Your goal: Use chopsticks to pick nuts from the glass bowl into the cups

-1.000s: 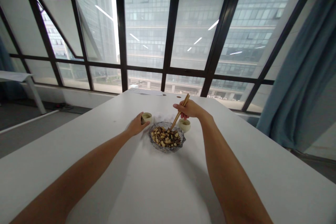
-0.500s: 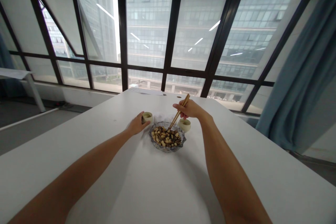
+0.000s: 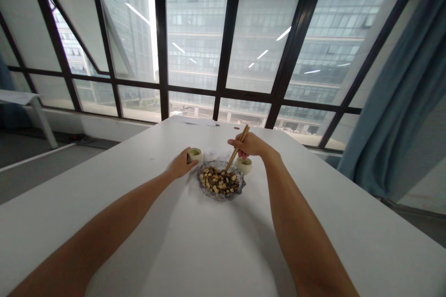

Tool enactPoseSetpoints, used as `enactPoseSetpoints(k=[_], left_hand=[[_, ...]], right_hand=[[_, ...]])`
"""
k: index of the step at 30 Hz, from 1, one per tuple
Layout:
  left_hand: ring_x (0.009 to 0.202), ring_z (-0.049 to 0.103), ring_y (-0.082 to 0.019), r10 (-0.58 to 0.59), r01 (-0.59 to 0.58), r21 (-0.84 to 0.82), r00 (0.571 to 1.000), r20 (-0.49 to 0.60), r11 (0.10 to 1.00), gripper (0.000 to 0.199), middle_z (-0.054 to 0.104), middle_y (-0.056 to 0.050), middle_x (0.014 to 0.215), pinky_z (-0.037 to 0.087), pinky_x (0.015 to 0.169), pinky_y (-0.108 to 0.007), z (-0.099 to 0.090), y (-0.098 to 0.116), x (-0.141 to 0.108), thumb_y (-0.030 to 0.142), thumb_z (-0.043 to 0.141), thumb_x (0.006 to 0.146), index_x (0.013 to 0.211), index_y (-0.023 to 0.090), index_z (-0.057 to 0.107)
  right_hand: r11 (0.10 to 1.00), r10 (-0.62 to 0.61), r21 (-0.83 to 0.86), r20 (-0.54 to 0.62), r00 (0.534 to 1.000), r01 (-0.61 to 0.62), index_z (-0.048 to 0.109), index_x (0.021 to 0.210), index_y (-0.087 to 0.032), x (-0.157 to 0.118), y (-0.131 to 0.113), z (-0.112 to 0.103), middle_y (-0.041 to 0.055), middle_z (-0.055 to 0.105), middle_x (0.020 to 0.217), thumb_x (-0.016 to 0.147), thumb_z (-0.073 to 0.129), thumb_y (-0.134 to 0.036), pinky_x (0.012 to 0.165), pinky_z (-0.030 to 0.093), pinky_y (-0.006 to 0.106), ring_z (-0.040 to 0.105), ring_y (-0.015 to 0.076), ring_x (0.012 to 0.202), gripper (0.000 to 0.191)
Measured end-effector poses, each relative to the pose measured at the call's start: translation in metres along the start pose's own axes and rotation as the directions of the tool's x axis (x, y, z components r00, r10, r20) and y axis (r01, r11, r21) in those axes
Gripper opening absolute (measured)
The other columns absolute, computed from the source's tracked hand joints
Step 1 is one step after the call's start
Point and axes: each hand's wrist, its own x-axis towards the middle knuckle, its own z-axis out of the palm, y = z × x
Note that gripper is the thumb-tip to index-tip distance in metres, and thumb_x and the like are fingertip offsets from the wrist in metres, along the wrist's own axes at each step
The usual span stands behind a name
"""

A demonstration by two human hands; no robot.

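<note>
My right hand (image 3: 248, 144) is closed around a pair of wooden chopsticks (image 3: 234, 155), whose tips reach down into the food at the back of a clear glass bowl. That bowl (image 3: 216, 196) has a scalloped rim and holds a mix of pale and dark pieces (image 3: 218, 180). Thumb and fingers of my left hand (image 3: 181, 163) wrap the side of a small pale cup (image 3: 195, 155) at the bowl's back left. Another pale cup (image 3: 244, 166) stands at the back right, just below my right hand, which partly covers it.
The white table (image 3: 209, 250) carries a paper sheet (image 3: 195, 121) and a small round disc (image 3: 236, 128) at its far edge. Behind are large windows; a blue curtain (image 3: 390, 116) hangs right, and another table (image 3: 43, 120) stands left.
The chopsticks' upper ends have shifted slightly left, and the tips are still in the food. My left hand stays at the cup. The whole view has moved a little.
</note>
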Motion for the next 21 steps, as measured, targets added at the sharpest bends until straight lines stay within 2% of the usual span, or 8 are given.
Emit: enactPoseSetpoints(k=[10,16,21], left_hand=[[0.130,0.057,-0.034,-0.004,0.004,0.010,1.000,0.004,1.000,0.080,0.056,-0.022,0.145,0.044,0.111,-0.048,-0.002,0.000,0.000,0.055,0.067,0.083,0.147,0.013,0.043],[0.129,0.058,-0.033,0.001,-0.001,-0.007,1.000,-0.006,1.000,0.079,0.057,-0.021,0.144,0.044,0.110,-0.050,0.002,-0.004,0.001,0.055,0.068,0.083,0.147,0.015,0.042],[0.130,0.057,-0.034,0.006,-0.006,0.002,1.000,-0.008,1.000,0.080,0.056,-0.022,0.144,0.044,0.111,-0.051,0.002,-0.003,0.000,0.055,0.067,0.084,0.147,0.012,0.041]], right_hand=[[0.998,-0.038,0.057,-0.019,0.999,0.039,0.057,0.067,-0.018,0.001,0.012,-0.008,0.0032,0.066,0.052,0.099,0.061,-0.042,0.041,0.047,0.021,0.062,0.0129,0.041,0.041],[0.990,-0.050,0.129,-0.081,0.995,0.060,0.058,0.072,-0.017,-0.003,0.017,-0.017,0.0030,0.066,0.051,0.099,0.059,-0.048,0.037,0.044,0.019,0.059,0.0110,0.038,0.042],[0.984,-0.058,0.160,-0.108,0.992,0.075,0.057,0.072,-0.016,-0.004,0.019,-0.021,0.0028,0.065,0.050,0.100,0.059,-0.048,0.036,0.044,0.019,0.058,0.0108,0.037,0.042]])
